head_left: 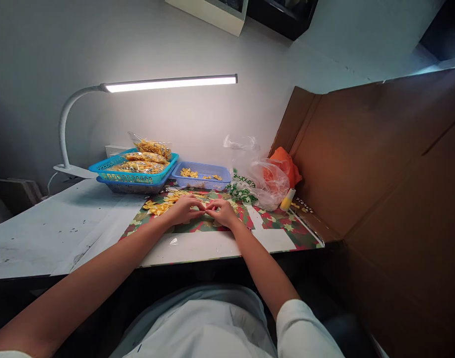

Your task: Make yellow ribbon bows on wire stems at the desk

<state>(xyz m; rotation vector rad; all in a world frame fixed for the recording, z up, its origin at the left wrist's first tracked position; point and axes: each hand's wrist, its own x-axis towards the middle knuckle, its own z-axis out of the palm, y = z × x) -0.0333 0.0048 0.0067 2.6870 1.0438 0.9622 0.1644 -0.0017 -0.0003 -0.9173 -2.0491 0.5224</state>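
Note:
My left hand (186,208) and my right hand (220,211) meet at the fingertips above the patterned red and green sheet (201,225). The fingers of both are pinched together, and whatever lies between them is too small to make out. Beside my left hand is a loose pile of yellow pieces (157,207), with thin yellow strips behind it. A blue-violet basket (201,183) behind my hands holds a few yellow pieces.
Bagged yellow pieces fill a turquoise basket (134,176), stacked on a darker one. Clear and orange plastic bags (283,166) lie right of centre, near a yellow bottle (287,200). Cardboard (380,149) walls the right side; a lamp (171,83) hangs overhead.

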